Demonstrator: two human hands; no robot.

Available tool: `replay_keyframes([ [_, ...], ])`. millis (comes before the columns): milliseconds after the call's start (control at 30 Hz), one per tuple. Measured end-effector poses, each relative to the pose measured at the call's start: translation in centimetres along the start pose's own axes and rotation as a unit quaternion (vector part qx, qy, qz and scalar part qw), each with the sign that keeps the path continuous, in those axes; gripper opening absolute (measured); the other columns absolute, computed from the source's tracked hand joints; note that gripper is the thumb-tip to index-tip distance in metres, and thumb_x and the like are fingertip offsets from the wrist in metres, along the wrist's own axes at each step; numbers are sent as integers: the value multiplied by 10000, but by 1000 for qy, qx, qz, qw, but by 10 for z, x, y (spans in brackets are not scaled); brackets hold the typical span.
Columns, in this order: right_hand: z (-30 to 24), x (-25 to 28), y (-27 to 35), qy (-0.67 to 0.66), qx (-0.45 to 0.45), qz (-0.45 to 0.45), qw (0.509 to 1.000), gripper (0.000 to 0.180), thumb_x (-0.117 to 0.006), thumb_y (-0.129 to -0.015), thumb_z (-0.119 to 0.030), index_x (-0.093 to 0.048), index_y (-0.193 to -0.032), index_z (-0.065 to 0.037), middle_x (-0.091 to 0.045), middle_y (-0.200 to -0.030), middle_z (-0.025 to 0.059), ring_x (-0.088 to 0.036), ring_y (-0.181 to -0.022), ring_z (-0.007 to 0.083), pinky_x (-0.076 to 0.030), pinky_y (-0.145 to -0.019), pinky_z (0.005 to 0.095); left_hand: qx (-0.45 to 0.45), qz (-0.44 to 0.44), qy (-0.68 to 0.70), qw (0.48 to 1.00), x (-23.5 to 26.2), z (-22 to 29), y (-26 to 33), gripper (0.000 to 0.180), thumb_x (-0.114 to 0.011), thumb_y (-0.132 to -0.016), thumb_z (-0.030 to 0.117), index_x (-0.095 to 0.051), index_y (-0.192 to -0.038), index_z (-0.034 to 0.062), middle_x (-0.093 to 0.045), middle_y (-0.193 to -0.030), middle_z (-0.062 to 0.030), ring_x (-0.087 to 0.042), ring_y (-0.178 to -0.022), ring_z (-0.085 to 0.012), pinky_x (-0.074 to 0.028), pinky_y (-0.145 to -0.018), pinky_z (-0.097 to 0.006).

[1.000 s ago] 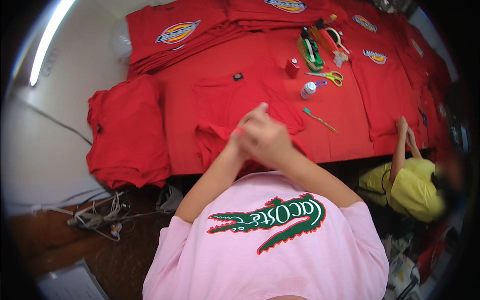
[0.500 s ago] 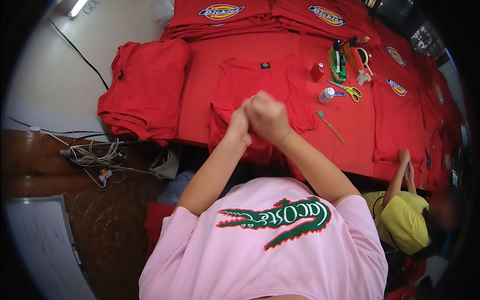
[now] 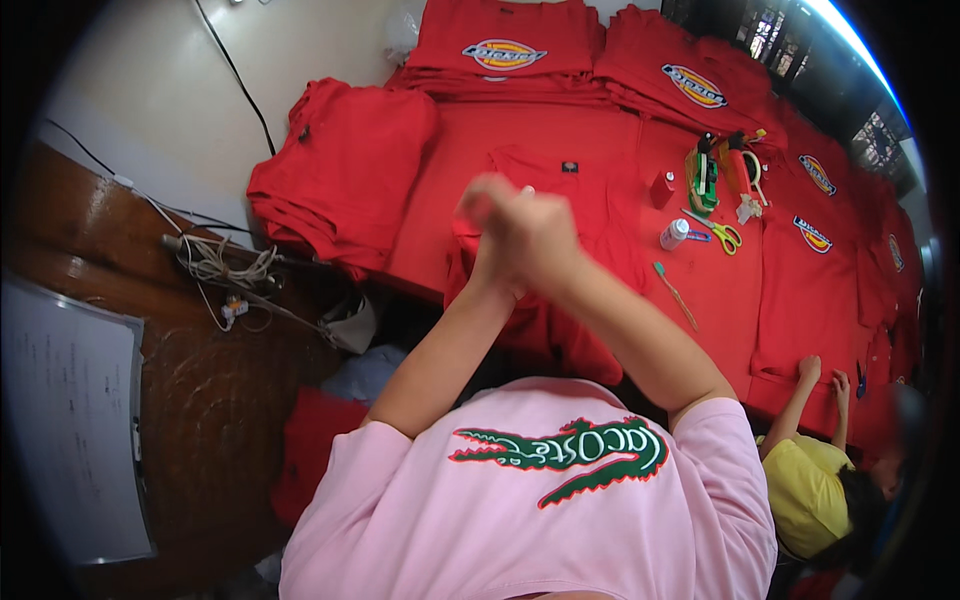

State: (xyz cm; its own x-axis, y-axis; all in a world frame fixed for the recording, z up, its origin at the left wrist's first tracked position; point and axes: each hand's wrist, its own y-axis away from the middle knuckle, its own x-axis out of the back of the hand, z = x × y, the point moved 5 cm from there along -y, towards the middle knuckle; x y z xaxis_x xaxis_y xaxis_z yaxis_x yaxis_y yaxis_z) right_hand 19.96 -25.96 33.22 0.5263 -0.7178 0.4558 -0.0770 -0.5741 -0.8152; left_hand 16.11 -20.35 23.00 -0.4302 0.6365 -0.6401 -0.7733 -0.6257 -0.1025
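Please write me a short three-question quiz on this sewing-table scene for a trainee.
1. True or false: the left hand and right hand are pressed together above the red garment.
2. Which lies nearest the scissors? A) white thread spool B) tangled cables C) clipboard
3. What colour are the folded stacks at the table's left end?

Key: 1 true; 2 A; 3 red.
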Motion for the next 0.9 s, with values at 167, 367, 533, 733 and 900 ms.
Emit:
replay_keyframes([
  [167,43,15,27,116,-91,21,989,274,-702,-840,-59,-701,-1089,-175,-609,-652,105,-656,-530,242,-518,-489,404,73,58,-55,994,-18,-16,13,330,-375,-1146,277,-582,-1312,81,-652,-1179,-60,-662,-1125,-149,-546,-933,-341],
  [367,62,15,46,112,-120,33,986,324,-693,-847,-79,-718,-1147,-196,-635,-694,132,-615,-519,279,-508,-487,378,205,169,-50,963,-18,-46,16,326,-449,-1129,269,-598,-1345,76,-673,-1303,-63,-668,-1179,-182,-555,-982,-372],
  [533,15,16,48,58,-50,12,997,222,-630,-942,-120,-703,-1141,-186,-644,-680,80,-655,-560,253,-529,-525,384,131,53,77,987,14,-67,20,344,-419,-1132,314,-609,-1296,79,-690,-1168,-66,-680,-1070,-182,-566,-922,-363],
  [733,92,28,53,89,-263,25,960,216,-664,-994,-134,-713,-1200,-176,-693,-820,135,-680,-594,285,-525,-513,378,182,172,-33,968,-11,-58,25,394,-426,-1120,301,-601,-1303,-2,-680,-1226,-71,-653,-1106,-185,-522,-958,-354],
  [900,6,2,74,107,-14,-55,993,348,-698,-882,-112,-723,-1219,-195,-658,-711,117,-653,-568,278,-524,-519,407,204,190,-75,957,4,-53,26,377,-484,-1105,288,-617,-1327,13,-692,-1208,-66,-659,-1104,-184,-530,-968,-372],
])
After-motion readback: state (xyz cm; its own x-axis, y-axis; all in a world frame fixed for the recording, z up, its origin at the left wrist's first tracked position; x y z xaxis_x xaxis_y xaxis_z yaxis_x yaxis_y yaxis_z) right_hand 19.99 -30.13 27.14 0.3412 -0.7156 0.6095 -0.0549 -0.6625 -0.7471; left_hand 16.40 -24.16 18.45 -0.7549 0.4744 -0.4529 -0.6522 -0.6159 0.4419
